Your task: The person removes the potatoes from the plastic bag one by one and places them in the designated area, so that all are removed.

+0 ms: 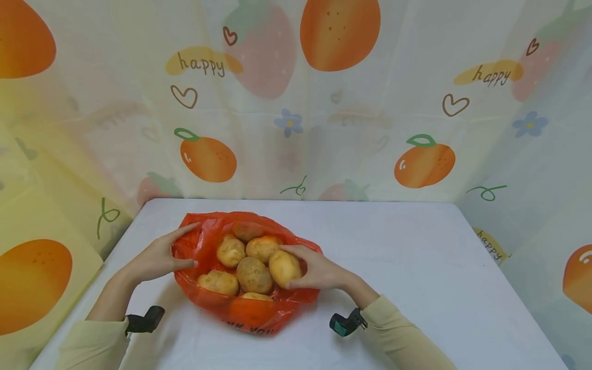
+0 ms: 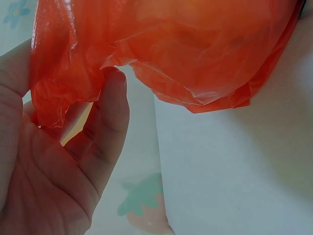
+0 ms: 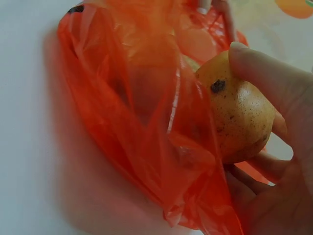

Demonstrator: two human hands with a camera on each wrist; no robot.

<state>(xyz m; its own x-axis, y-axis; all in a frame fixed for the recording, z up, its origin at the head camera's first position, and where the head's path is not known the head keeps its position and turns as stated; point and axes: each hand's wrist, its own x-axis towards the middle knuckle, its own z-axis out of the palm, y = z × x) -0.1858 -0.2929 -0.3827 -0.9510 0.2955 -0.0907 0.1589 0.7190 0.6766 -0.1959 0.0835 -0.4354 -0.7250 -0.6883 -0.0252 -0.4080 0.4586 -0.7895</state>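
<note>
A red plastic bag (image 1: 250, 313) lies with its mouth wide on the table, several potatoes (image 1: 254, 275) showing inside. At its right side my right hand (image 1: 319, 268) grips one potato (image 3: 239, 110) between thumb and fingers; a dark spot marks its skin in the right wrist view. My left hand (image 1: 159, 257) holds the bag's left edge, thumb at the near side and fingers at the far side. In the left wrist view the crumpled red film (image 2: 68, 93) sits between that thumb and the fingers. Part of the lower potatoes is hidden behind the bag's front wall.
The bag stands on the left half of a white table (image 1: 393, 257). Behind the table hangs a curtain (image 1: 342, 113) printed with fruit, hearts and lettering. Each wrist carries a small black camera, such as the right one (image 1: 348, 322).
</note>
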